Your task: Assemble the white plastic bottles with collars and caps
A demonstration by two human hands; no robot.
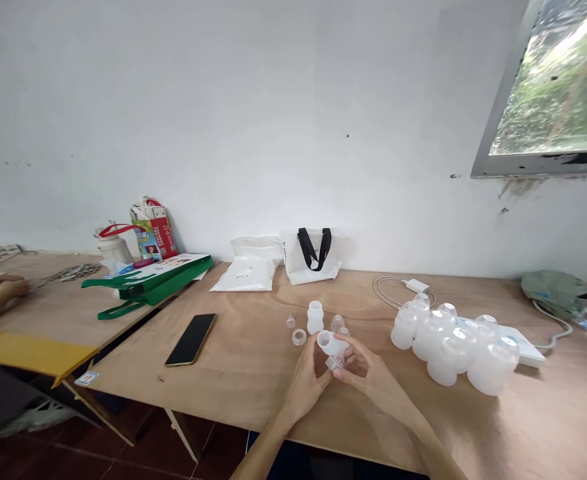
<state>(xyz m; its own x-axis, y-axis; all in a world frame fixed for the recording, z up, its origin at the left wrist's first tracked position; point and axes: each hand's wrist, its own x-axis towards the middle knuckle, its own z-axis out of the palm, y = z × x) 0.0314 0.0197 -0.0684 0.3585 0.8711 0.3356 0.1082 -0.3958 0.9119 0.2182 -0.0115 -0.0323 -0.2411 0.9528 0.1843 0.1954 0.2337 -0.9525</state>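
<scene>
A small frosted baby bottle [330, 343] is tilted between my hands, its open mouth facing left and toward me. My left hand [307, 377] curls its fingers against the mouth side of the bottle. From the right, my right hand [370, 370] lays its index finger along the bottle, while its thumb presses a clear cap [335, 362] just below. Some fingertips are hidden behind these parts. Just beyond, another frosted bottle [315, 318] stands upright. Beside it lie a white collar ring [299, 337], a clear nipple [290, 321] and clear caps [338, 323].
Several capped bottles [453, 350] stand grouped at right before a white box [523, 347], a charger with cable [417, 286] and a cap [556, 292]. A phone [191, 340], green bag [158, 283], plastic package [248, 270] and white tote [313, 260] lie left and behind. Another person's hands [3, 293] rest far left.
</scene>
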